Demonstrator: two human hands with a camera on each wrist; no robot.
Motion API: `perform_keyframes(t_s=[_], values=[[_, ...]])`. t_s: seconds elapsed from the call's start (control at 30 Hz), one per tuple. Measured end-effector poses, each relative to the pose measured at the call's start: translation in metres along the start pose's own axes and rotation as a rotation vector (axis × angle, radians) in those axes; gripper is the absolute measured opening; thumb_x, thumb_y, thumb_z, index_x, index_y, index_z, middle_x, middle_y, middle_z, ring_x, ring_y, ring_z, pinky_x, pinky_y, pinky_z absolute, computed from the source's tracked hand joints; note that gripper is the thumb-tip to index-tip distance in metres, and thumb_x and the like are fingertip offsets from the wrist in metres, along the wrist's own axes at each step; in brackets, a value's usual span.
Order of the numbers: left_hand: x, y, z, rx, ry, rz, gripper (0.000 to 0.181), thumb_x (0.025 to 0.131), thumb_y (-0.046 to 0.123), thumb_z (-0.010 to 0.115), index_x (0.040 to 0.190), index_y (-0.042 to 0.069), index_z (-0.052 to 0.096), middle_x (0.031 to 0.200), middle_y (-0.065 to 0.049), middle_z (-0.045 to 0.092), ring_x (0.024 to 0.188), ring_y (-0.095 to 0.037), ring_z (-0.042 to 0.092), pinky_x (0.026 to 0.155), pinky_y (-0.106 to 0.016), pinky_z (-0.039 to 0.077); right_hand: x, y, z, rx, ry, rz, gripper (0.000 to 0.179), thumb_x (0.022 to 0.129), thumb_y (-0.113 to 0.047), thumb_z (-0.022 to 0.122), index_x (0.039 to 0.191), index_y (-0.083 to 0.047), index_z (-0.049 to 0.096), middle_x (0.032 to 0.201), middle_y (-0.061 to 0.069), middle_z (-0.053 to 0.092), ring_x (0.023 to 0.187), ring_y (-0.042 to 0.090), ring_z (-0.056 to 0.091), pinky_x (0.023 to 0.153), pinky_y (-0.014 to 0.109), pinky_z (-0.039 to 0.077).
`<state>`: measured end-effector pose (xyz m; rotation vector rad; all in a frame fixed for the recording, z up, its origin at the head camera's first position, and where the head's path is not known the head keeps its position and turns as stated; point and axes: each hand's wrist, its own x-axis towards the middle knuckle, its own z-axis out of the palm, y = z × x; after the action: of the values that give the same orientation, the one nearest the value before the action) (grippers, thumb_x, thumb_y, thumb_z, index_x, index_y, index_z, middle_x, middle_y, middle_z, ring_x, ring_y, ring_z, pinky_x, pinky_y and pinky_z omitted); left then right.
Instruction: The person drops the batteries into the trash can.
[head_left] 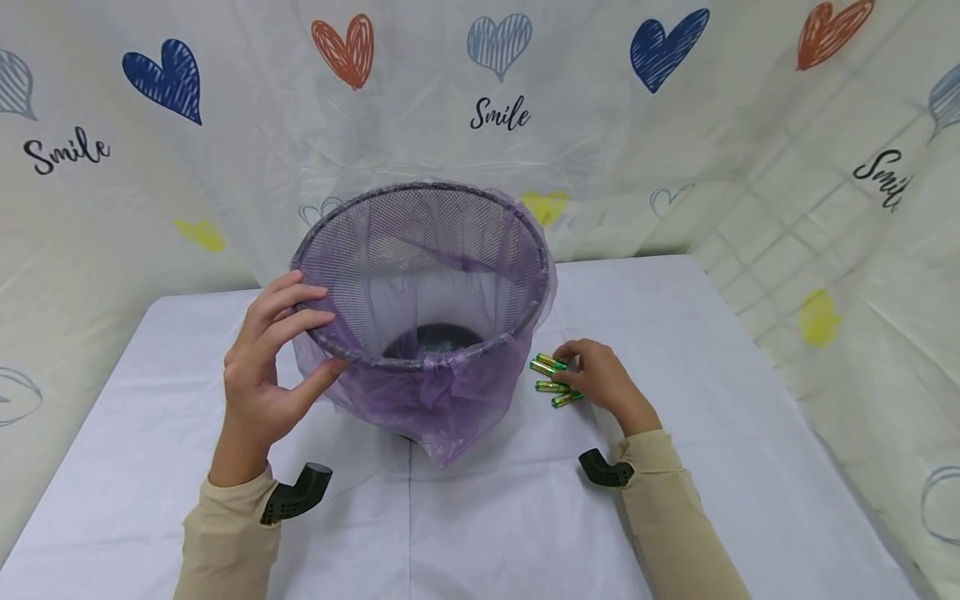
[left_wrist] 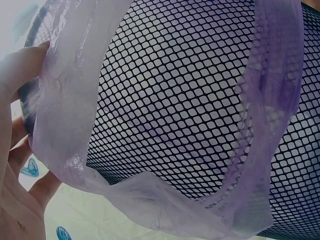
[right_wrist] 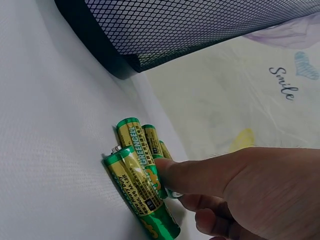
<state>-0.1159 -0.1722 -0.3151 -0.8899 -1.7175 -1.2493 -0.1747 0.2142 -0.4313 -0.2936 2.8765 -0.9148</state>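
Note:
A black mesh wastebasket (head_left: 431, 342) stands on the table, lined with a thin purple plastic bag (head_left: 450, 400) folded over its rim. My left hand (head_left: 270, 367) grips the rim on the left side, fingers over the edge and thumb against the front; the left wrist view shows the thumb (left_wrist: 22, 65) on the bag. To the basket's right lie several green and gold AA batteries (head_left: 552, 387). Over them, my right hand (head_left: 600, 379) pinches at the farther batteries between thumb and finger. In the right wrist view, the thumb partly hides the gripped battery (right_wrist: 151, 137); a nearer battery (right_wrist: 140, 192) lies free.
A white cloth covers the table (head_left: 480, 533). Behind it hangs a pale curtain (head_left: 420, 125) with printed hearts and "Smile" lettering. Black curved devices (head_left: 300, 493) are attached at both wrists. The basket's base edge (right_wrist: 107, 55) stands close to the batteries.

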Motion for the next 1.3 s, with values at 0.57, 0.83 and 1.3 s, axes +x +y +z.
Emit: perform_keyframes(t_s=[0.57, 0.83, 1.3], values=[[0.0003, -0.0003, 0.0005, 0.003, 0.006, 0.005, 0.046, 0.084, 0.032, 0.075, 0.095, -0.012, 0.064, 0.115, -0.023, 0.062, 0.129, -0.037, 0.048, 0.109, -0.034, 0.046, 0.0003, 0.0015, -0.0010, 0.031, 0.026, 0.004, 0.021, 0.085, -0.011, 0.072, 0.105, -0.007, 0.071, 0.091, 0.007, 0.067, 0.069, 0.017, 0.048, 0.058, 0.027, 0.040], [-0.0003, -0.0009, 0.0004, 0.006, 0.002, -0.003, 0.046, 0.084, 0.032, 0.075, 0.095, -0.011, 0.064, 0.115, -0.022, 0.062, 0.129, -0.037, 0.048, 0.110, -0.034, 0.045, 0.0001, 0.0005, -0.0010, 0.017, 0.038, -0.016, 0.020, 0.087, -0.011, 0.070, 0.106, -0.007, 0.071, 0.096, 0.008, 0.068, 0.071, 0.017, 0.048, 0.058, 0.027, 0.039], [0.0009, 0.0009, 0.0007, 0.003, 0.004, -0.011, 0.047, 0.084, 0.032, 0.075, 0.095, -0.012, 0.064, 0.116, -0.022, 0.062, 0.129, -0.037, 0.048, 0.110, -0.035, 0.045, -0.0001, -0.0008, -0.0024, 0.010, 0.059, -0.033, 0.021, 0.088, -0.012, 0.069, 0.107, -0.006, 0.071, 0.100, 0.009, 0.070, 0.072, 0.018, 0.048, 0.058, 0.027, 0.039]])
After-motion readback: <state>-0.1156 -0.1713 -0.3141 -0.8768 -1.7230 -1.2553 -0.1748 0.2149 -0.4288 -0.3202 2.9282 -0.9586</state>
